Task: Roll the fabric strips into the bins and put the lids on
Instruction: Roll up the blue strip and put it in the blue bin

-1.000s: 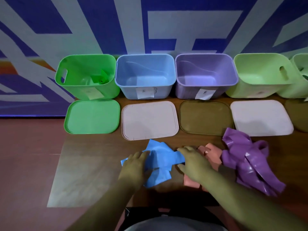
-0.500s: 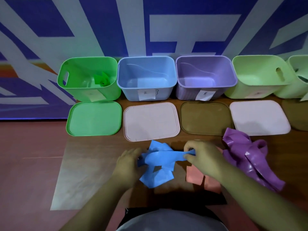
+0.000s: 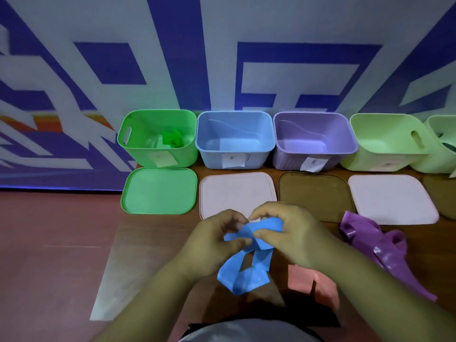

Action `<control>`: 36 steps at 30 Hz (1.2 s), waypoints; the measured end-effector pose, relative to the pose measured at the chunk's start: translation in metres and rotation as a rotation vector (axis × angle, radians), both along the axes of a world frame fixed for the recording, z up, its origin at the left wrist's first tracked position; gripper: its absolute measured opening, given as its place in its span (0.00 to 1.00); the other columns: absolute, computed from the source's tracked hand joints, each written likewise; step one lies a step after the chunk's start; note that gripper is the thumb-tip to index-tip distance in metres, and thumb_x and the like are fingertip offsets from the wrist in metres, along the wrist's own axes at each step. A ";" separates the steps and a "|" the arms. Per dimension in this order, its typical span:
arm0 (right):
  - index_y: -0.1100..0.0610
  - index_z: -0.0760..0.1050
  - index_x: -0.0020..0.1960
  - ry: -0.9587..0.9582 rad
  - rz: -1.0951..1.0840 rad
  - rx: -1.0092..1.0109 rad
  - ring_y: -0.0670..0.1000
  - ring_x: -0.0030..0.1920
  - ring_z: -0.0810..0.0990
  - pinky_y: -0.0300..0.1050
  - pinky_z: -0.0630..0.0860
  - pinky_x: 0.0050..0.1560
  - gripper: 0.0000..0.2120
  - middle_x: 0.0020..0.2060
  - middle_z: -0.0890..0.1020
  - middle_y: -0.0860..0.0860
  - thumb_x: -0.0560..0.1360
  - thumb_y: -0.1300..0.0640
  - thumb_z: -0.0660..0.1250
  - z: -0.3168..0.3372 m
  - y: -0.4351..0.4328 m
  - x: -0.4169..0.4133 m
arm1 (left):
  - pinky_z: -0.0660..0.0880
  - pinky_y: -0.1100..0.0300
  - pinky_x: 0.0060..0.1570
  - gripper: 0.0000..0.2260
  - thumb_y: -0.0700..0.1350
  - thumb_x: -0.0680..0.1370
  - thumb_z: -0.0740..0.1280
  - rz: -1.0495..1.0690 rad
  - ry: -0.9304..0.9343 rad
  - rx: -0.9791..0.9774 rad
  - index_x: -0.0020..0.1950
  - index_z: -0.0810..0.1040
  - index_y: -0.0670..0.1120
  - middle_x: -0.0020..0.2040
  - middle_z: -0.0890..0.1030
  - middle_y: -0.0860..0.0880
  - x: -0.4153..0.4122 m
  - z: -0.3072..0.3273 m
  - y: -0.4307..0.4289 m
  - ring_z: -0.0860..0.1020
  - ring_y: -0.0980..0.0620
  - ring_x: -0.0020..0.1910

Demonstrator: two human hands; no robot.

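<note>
Centre of the frame, both hands are on the blue strip (image 3: 244,280), lifted just below the pale lid (image 3: 237,191). The left hand (image 3: 214,243) curls in and pinches one end between thumb and fingertips. The right hand (image 3: 296,238) pinches the band right beside it, fingers bent over the top. The short upper stretch runs left to right between the two grips, and the rest hangs toward the bottom of the frame in twisted loops. It is a flat, matte, ribbon-like band, smooth and sky blue. Right of centre a glossy purple strip (image 3: 380,245) sprawls in a crumpled heap on the brown table (image 3: 431,255), and a pink strip (image 3: 306,277) lies under the right wrist. Along the wall, the rounded plastic blue bin (image 3: 212,156) sits open behind its lid.
</note>
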State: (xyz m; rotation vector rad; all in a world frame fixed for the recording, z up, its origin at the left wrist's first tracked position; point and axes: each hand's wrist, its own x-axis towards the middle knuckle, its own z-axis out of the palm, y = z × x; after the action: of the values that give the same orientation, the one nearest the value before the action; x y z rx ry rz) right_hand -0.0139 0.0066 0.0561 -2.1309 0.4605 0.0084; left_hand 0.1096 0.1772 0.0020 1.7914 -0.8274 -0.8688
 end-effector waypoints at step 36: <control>0.37 0.79 0.43 0.335 -0.004 0.056 0.38 0.43 0.81 0.41 0.81 0.45 0.08 0.41 0.83 0.39 0.70 0.50 0.72 -0.105 0.036 0.040 | 0.74 0.66 0.38 0.05 0.36 0.78 0.69 0.451 -0.041 0.012 0.46 0.83 0.43 0.41 0.85 0.46 0.057 0.001 0.089 0.79 0.59 0.38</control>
State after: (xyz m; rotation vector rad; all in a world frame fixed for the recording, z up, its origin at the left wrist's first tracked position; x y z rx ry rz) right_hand 0.0258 0.0428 -0.0493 -2.0793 0.6519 0.3764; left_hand 0.1667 0.2666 0.0033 1.9081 -0.4135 -0.5435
